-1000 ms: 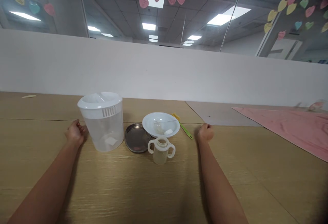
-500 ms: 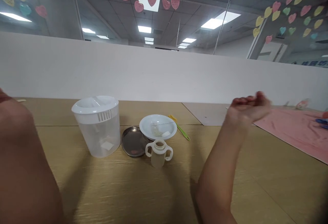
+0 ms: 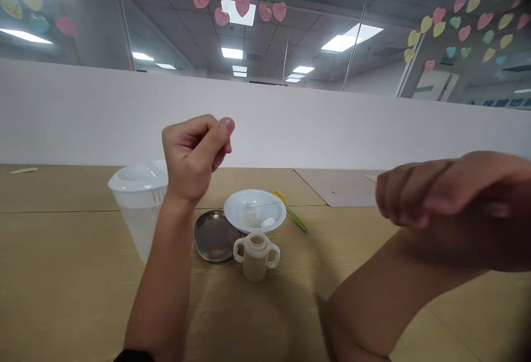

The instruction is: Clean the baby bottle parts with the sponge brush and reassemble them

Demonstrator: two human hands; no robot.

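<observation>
My left hand (image 3: 194, 155) is raised in a fist with nothing showing in it, in front of the white bucket (image 3: 135, 202) and partly covering it. On the right, my right hand (image 3: 448, 196) is held up, fingers curled down and closed, slightly blurred. Neither hand touches anything on the table. Between the arms stands a pale cup with two handles (image 3: 256, 260), open at the top. Behind it sit a round metal dish (image 3: 213, 240) and a white bowl (image 3: 234, 203) with a clear piece and a small white block inside.
A green brush with yellow bristles (image 3: 295, 217) lies right of the bowl. A flat pale stick (image 3: 24, 171) rests at the far left. A low white wall (image 3: 265, 130) runs behind the wooden table (image 3: 257, 323), with glass and heart-shaped notes above.
My left forearm has come in from the left edge, bringing the fist before the bucket. My right hand has moved right and nearer, turning knuckles-up. The table objects stay in place.
</observation>
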